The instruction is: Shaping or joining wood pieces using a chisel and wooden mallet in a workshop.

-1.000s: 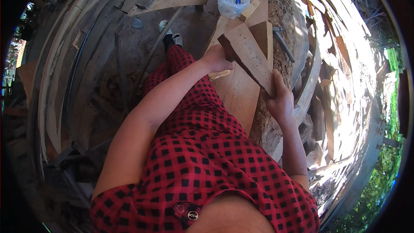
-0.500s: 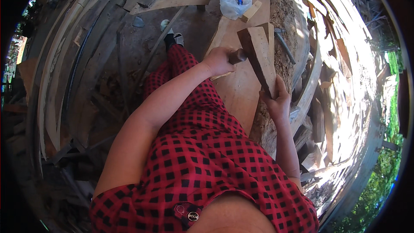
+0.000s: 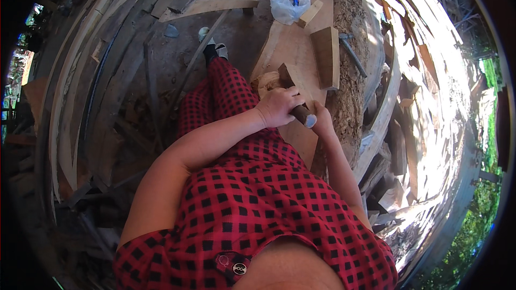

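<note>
My left hand [image 3: 277,106] is closed around the dark round handle of a tool [image 3: 302,115]; the tool's head is hidden. My right hand [image 3: 322,121] sits just behind it, gripping the near end of a narrow wooden piece [image 3: 290,78]. That piece lies low on a wide pale plank [image 3: 287,43] in front of me. A rough chunk of light wood [image 3: 266,81] lies beside my left hand's knuckles.
A rectangular wooden block [image 3: 326,56] rests on the plank past my hands. Farther off lie a small block [image 3: 312,13] and a white plastic bag [image 3: 290,2]. A metal rod [image 3: 352,53] lies on sawdust at right. Stacked boards [image 3: 107,75] curve around the left; my foot [image 3: 212,48] is on the ground.
The wooden piece, held raised and tilted before, has come down onto the plank close to my body. My left hand has moved down and right over it with the tool handle.
</note>
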Tool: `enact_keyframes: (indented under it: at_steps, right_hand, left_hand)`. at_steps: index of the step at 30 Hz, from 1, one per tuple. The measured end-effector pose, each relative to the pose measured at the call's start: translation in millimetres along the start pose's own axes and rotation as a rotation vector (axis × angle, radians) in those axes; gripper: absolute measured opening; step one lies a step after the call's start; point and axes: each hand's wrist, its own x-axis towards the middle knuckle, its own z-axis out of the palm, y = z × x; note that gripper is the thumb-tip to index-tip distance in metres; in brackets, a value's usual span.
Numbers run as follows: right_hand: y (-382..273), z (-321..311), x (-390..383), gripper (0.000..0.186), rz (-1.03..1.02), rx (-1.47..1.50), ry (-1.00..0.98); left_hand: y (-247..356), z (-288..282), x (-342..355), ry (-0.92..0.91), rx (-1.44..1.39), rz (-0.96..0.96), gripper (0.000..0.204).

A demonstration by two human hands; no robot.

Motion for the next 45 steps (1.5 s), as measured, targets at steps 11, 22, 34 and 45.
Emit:
enact_keyframes:
  at_steps: [11,22,34,45]
  right_hand:
    - [-19,-11,-21,0.043,0.115,0.381,-0.063]
    - [-17,-36,-42,0.045,0.101,0.488,0.092]
    - [-131,-104,-55,0.071,-0.510,0.330,0.349]
    - [-147,-121,-61,0.069,-0.551,0.225,0.364]
  left_hand:
    - [-88,-48,-4,0.511,-0.682,-0.466,0.023]
    - [-67,-42,18,0.167,-0.514,-0.373,0.025]
    - [-86,-30,45,0.000,-0.374,-0.545,0.025]
    - [-69,-39,50,-0.054,-0.379,-0.586,0.028]
